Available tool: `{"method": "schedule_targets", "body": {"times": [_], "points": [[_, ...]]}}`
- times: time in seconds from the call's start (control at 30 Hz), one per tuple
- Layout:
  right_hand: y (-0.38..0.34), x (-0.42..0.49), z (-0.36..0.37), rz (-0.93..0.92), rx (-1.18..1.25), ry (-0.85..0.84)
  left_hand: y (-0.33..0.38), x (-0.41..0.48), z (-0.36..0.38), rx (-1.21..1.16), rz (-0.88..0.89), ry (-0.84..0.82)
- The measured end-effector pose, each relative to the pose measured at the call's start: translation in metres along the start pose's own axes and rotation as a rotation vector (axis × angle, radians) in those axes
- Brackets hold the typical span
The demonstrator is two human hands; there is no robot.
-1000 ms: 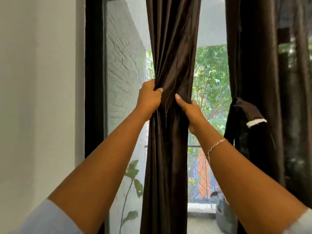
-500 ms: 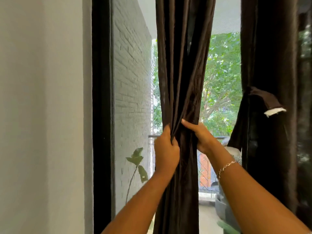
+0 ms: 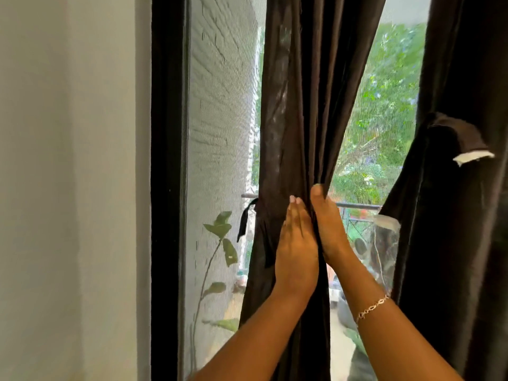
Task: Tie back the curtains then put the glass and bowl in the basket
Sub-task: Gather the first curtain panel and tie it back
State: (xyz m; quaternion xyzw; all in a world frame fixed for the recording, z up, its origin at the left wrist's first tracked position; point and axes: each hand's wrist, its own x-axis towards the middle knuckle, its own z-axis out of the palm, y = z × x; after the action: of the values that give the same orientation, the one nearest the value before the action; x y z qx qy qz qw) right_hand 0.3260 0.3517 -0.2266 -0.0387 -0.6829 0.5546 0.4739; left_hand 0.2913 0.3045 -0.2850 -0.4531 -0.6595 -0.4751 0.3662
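The left hand (image 3: 298,251) lies flat, fingers straight, pressing the bunched left curtain (image 3: 305,105). Half a second ago it was fisted on those folds, and a second ago both hands gripped higher up. Just left of it a dark tie strap (image 3: 245,220) now dangles at the curtain's edge, so I judge the gathering is about done and the tying comes next. The right hand (image 3: 330,229), touching the left one, has its thumb on the front of the folds and its fingers gone behind them, apparently pinching the bunch. Further right, the right curtain (image 3: 453,243) hangs already bunched, a white-tipped band (image 3: 471,156) sticking out. I cannot see where the strap is anchored, nor the right fingers. Glass, bowl and basket are out of view.
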Motion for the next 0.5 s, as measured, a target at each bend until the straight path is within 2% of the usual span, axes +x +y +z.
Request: {"method": "schedule_targets", "body": {"times": [0.07, 0.2, 0.23, 0.3, 0.4, 0.47, 0.5], "points": [[0.003, -0.003, 0.002, 0.007, -0.014, -0.003, -0.003, -0.003, 0.006, 0.004, 0.013, -0.042], [0.004, 0.001, -0.002, 0.022, -0.088, 0.118, -0.001, -0.006, 0.002, -0.014, 0.037, -0.087], [0.003, 0.002, -0.003, 0.010, -0.115, 0.116, -0.002, -0.006, -0.001, -0.012, 0.035, -0.068], [0.004, 0.004, -0.005, -0.017, -0.140, 0.093, -0.007, -0.005, -0.007, -0.009, 0.041, 0.080], [0.004, 0.004, -0.002, -0.035, -0.153, 0.092, -0.015, 0.003, -0.020, -0.096, -0.130, 0.307], [0.005, 0.003, 0.000, -0.041, -0.158, 0.086, -0.020, 0.015, -0.027, -0.104, -0.322, 0.348], [0.005, 0.003, 0.001, -0.034, -0.162, 0.085, -0.023, 0.020, -0.028, -0.105, -0.406, 0.318]]}}
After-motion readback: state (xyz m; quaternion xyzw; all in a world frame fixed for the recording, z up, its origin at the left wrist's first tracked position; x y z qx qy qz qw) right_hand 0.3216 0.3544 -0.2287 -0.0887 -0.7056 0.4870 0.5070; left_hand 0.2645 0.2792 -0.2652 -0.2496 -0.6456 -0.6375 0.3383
